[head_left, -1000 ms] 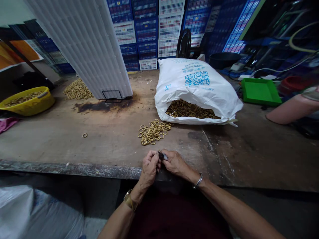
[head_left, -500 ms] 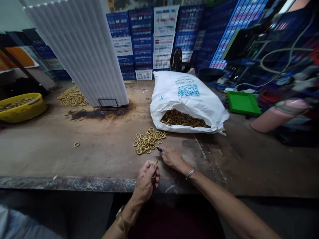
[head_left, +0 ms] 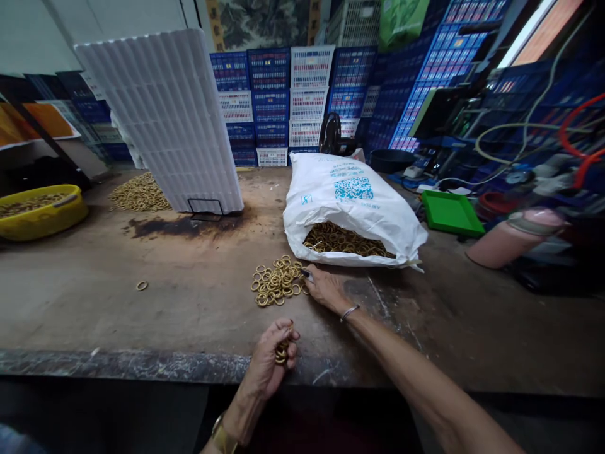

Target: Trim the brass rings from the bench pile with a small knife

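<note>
My left hand (head_left: 274,354) is curled palm up near the table's front edge, with several brass-coloured rings (head_left: 282,353) in its fingers. My right hand (head_left: 326,287) grips a small tool with a dark pointed tip (head_left: 307,275); its exact kind I cannot make out. That tip reaches the right side of a small pile of rings (head_left: 274,282) on the table. Just behind the pile lies a white sack (head_left: 326,192) with blue print, its mouth gaping towards me and full of darker rings (head_left: 347,239).
One loose ring (head_left: 142,285) lies on the wooden table (head_left: 198,315) to the left. Farther back stand a white corrugated panel (head_left: 165,120), a heap of rings (head_left: 139,194) and a yellow basin (head_left: 42,214). To the right are a green tray (head_left: 452,213) and a pink bottle (head_left: 515,236).
My right hand has moved up to the pile's right side with the tool. My left hand has turned and loosened, so the rings in it show more. The view has tilted upward.
</note>
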The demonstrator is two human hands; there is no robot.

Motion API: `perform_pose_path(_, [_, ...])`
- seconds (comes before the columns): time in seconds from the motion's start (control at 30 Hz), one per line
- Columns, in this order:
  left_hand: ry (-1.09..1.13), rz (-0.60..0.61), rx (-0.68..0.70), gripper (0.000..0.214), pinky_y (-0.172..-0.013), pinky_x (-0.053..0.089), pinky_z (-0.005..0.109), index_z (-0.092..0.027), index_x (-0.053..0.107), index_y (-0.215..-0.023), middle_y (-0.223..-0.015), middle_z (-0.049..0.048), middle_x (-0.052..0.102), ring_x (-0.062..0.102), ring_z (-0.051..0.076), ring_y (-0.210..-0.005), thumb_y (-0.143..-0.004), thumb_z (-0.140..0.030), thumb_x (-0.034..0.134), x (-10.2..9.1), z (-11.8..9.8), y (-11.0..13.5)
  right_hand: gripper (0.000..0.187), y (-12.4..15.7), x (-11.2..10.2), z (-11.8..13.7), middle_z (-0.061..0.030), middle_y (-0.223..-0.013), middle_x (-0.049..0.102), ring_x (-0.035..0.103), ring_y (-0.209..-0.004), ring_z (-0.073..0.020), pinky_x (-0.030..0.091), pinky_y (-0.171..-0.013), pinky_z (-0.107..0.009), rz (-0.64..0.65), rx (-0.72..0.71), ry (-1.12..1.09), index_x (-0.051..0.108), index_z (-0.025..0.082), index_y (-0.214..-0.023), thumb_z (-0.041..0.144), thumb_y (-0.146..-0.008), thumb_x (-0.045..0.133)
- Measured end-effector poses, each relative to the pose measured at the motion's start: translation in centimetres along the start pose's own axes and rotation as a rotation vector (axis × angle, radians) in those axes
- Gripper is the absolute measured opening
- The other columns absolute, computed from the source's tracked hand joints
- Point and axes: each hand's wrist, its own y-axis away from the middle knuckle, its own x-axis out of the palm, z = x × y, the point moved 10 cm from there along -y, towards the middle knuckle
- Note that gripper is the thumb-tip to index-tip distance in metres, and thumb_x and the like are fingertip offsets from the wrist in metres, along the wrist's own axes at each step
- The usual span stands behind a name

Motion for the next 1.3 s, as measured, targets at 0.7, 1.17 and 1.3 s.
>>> perform_pose_path(0.7, [0.100, -0.015, -0.004, 0.030, -0.035, 0.027, 0.013, -0.014, 0.052, -0.079, -0.078, 0.0021, 0.058, 0.051, 0.006, -0.053, -0.060, -0.019, 0.075, -0.8, -0.1, -0.1, 0.030, -2.0, 0.4, -2.7, -0.0072, -0.101, 0.063, 0.061, -0.084, -0.0201, 0.038, -0.066, -0.027, -0.014, 0.128, 0.148, 0.054, 0.022, -0.110, 0.029, -0.084, 0.042])
perform_pose_path(1.17, [-0.094, -0.093, 0.078, 0.041, -0.034, 0.022, 0.014, -0.016, 0.050, -0.092, -0.059, -0.0065, 0.047, 0.038, 0.003, -0.041, -0.064, -0.038, 0.070, 0.1, -0.5, -0.5, 0.014, 3.9, 0.1, -1.3, 0.0030, -0.056, 0.048, 0.044, -0.049, -0.0104, 0.033, -0.050, -0.023, -0.050, 0.195, -0.778, 0.050, 0.018, -0.070, 0.031, -0.075, 0.047])
perform_pose_path(1.3, [-0.190, -0.128, 0.129, 0.049, -0.036, 0.024, 0.014, -0.017, 0.049, -0.104, -0.059, -0.0065, 0.049, 0.039, 0.004, -0.041, -0.066, -0.041, 0.067, 0.5, -0.7, -0.8, 0.024, 7.1, 2.1, 2.6, 0.0094, -0.048, 0.037, 0.029, -0.037, -0.0053, 0.023, -0.036, -0.019, 0.167, 0.275, -1.372, 0.046, 0.019, -0.077, 0.040, -0.070, 0.057])
